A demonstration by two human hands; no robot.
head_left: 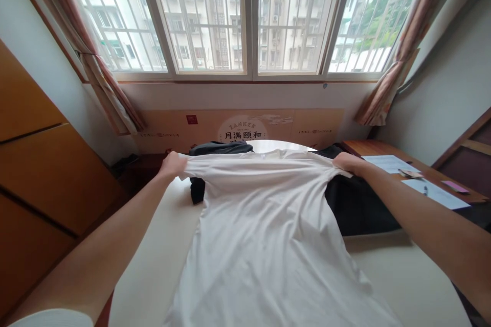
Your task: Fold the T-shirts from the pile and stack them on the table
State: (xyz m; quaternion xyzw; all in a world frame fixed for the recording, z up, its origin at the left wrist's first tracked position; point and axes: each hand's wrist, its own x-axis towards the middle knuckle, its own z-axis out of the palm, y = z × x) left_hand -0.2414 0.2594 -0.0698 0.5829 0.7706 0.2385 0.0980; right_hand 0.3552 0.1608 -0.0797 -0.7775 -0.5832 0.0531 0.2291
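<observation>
A white shirt [264, 225] lies stretched out flat on a pale round table [153, 265], running from the near edge to the far side. My left hand [172, 165] is closed on the shirt's far left corner. My right hand [347, 162] is closed on the far right corner, and the far edge is pulled taut between both hands. Dark clothes [360, 204] lie under and beside the shirt on the right, and another dark garment [220, 149] shows behind its far edge.
A wooden cabinet [34, 173] stands at the left. At the right, a wooden desk [383, 150] carries papers [433, 193] and a pen. Cardboard boxes [241, 127] lean under the barred window [245, 15], with curtains at both sides.
</observation>
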